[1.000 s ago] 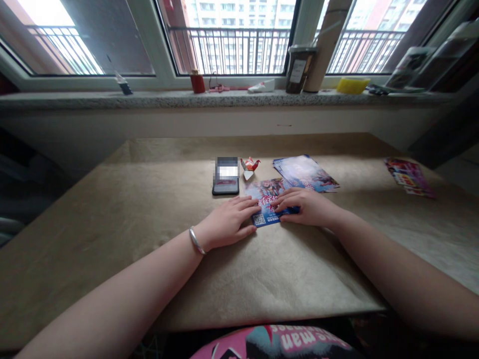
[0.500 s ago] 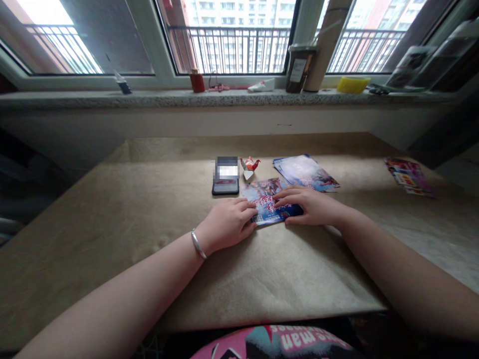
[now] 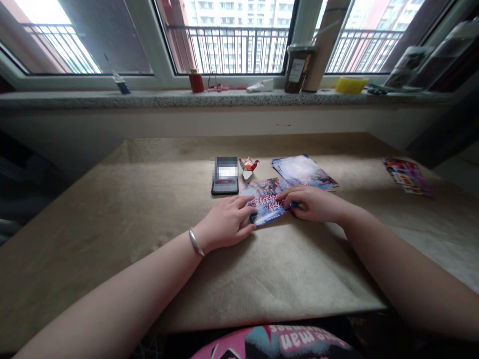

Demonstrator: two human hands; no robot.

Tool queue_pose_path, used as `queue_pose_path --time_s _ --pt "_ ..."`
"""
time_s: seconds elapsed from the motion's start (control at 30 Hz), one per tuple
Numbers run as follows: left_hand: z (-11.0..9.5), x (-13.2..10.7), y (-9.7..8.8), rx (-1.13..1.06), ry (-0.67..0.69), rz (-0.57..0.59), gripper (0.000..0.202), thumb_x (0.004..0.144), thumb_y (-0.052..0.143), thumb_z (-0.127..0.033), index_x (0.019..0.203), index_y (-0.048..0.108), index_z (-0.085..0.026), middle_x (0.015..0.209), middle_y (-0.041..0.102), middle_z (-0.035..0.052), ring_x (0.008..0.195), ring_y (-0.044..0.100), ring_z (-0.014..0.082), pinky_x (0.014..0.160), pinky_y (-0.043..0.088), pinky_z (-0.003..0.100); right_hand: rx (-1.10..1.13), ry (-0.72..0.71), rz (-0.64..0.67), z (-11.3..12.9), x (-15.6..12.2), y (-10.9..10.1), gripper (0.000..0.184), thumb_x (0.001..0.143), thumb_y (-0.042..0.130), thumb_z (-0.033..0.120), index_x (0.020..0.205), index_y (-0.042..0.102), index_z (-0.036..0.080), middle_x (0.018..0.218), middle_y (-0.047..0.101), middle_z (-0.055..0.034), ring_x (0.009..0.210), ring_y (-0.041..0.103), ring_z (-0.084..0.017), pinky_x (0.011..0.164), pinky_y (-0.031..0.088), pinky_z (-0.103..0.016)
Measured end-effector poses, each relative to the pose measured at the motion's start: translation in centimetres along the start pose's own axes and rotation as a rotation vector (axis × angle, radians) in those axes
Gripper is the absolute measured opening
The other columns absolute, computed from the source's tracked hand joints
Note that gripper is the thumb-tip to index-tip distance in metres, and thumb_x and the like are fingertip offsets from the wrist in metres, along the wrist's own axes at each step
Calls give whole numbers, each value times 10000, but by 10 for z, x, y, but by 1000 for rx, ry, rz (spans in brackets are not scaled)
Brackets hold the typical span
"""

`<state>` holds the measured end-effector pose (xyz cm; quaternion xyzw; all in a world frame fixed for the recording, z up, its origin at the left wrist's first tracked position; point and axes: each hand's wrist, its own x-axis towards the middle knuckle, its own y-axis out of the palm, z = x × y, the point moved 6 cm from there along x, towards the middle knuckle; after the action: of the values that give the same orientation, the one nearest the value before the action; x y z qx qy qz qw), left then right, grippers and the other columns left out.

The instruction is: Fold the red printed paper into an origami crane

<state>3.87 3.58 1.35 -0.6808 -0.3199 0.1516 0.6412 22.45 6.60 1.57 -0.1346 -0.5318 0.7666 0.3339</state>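
Note:
A blue and pink printed flyer (image 3: 267, 202) lies on the table between my hands. My left hand (image 3: 230, 219) rests on its left edge, fingers stretched and apart. At the lower right corner, my right hand (image 3: 312, 203) has its thumb and fingers closed on the flyer, and that corner is partly hidden. Just behind the flyer stands a small red and white folded paper crane (image 3: 248, 168). A smartphone (image 3: 225, 186) lies to the left of the crane, its screen partly blurred out.
More flyers (image 3: 303, 169) are stacked behind my right hand. Some colourful printed sheets (image 3: 406, 177) lie at the far right of the brown table (image 3: 130, 199). On the windowsill (image 3: 157, 99) stand a red bottle (image 3: 195, 81), a dark jar (image 3: 298, 72) and a yellow item (image 3: 351, 85).
My right hand's fingers have curled in from lying flat and closed on the flyer's lower right corner. My left hand has opened its fingers slightly.

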Motion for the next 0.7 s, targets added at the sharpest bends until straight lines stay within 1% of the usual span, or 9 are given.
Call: queue_pose_path --time_s 0.1,0.2,0.33,0.43,0.5,0.57,0.63,0.7 --pt "0 -1 3 25 -23 51 447 845 514 -442 1220 514 -199 1372 434 106 1264 386 283 1032 339 455 19 15 -11 -6 -2 -3 181 727 524 108 793 646 223 1064 668 -27 961 617 -149 873 481 -320" --pt "2 -1 6 47 -40 68 497 874 460 -477 1269 471 -176 1384 423 113 1306 334 269 1066 300 428 61 -7 -3 -10 -4 -5 141 778 543 181 780 676 228 1039 680 -27 926 630 -144 854 493 -311" --pt "8 -1 11 99 -60 73 528 914 376 -490 1323 415 -159 1409 392 108 1328 301 249 1095 255 399 124 -59 33 -11 -5 -4 134 803 570 252 796 700 225 973 696 -33 928 628 -143 874 485 -304" --pt "10 -2 13 105 -52 82 505 920 367 -482 1313 438 -174 1400 407 87 1323 302 246 1103 244 388 159 -83 70 -9 -5 -2 144 812 577 277 822 705 213 904 702 -39 917 626 -151 879 481 -307" --pt "11 -1 12 81 -41 83 476 919 377 -470 1293 463 -188 1371 442 75 1300 331 242 1096 263 387 176 -60 76 -10 -6 -1 164 828 553 264 867 704 214 905 697 -40 903 625 -152 866 485 -307" --pt "11 -1 9 44 -21 79 444 913 403 -457 1274 481 -212 1344 466 62 1280 353 238 1082 287 394 197 -23 51 -12 -6 -1 197 844 517 245 908 701 213 935 685 -48 888 621 -147 844 490 -301" --pt "9 -1 7 8 9 74 415 903 435 -442 1258 493 -236 1318 484 52 1274 353 238 1072 301 405 221 -2 -8 -14 -7 -3 205 845 511 249 887 707 206 926 670 -57 861 616 -146 811 496 -294" --pt "8 -2 7 -24 34 79 402 894 458 -433 1249 501 -250 1295 495 53 1258 368 240 1059 314 415 252 21 -65 -15 -7 -4 187 830 540 277 861 709 203 887 660 -57 831 611 -147 792 497 -293"
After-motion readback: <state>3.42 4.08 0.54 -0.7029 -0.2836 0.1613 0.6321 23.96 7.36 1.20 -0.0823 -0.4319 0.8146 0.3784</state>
